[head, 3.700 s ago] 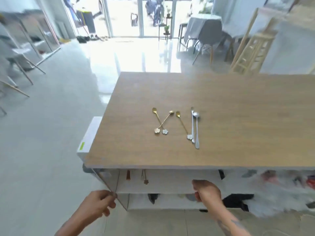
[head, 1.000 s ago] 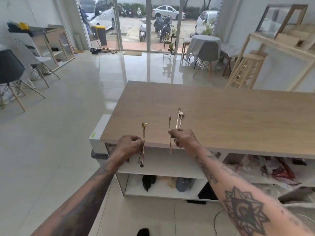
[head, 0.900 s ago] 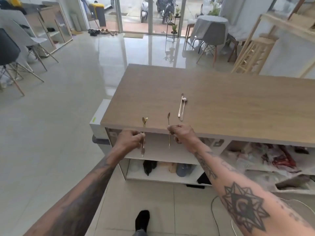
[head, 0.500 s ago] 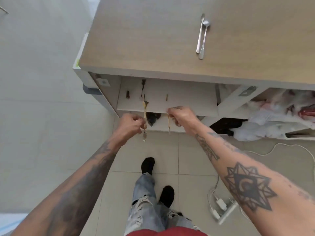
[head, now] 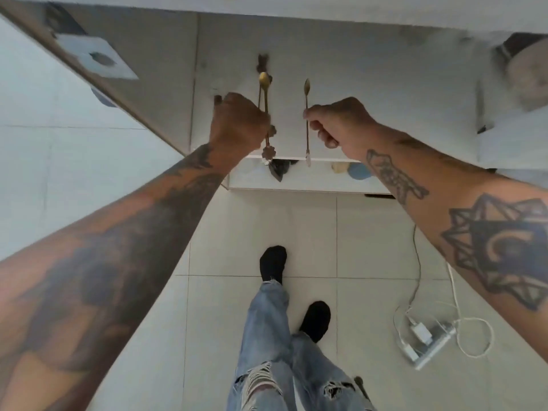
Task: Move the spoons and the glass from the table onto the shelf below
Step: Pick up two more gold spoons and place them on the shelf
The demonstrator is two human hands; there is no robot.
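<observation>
My left hand (head: 238, 126) is closed around two gold spoons (head: 263, 93) with flower-shaped ends, bowls pointing into the white shelf (head: 370, 93). My right hand (head: 338, 123) pinches a single gold spoon (head: 307, 120) by its thin handle, also pointing inward. Both hands hover over the front part of the shelf board under the tabletop. A small dark item (head: 262, 62) lies further back on the shelf. The tabletop's surface, the silver spoons and the glass are out of sight.
The table's side panel (head: 124, 63) runs diagonally at left. A lower shelf (head: 311, 179) holds dark and blue items. My feet in black socks stand on the tiled floor. A white power strip with cables (head: 427, 336) lies on the floor at right.
My head has tilted further down and closer. Both hands moved forward, carrying the gold spoons from in front of the shelf edge to over the shelf board.
</observation>
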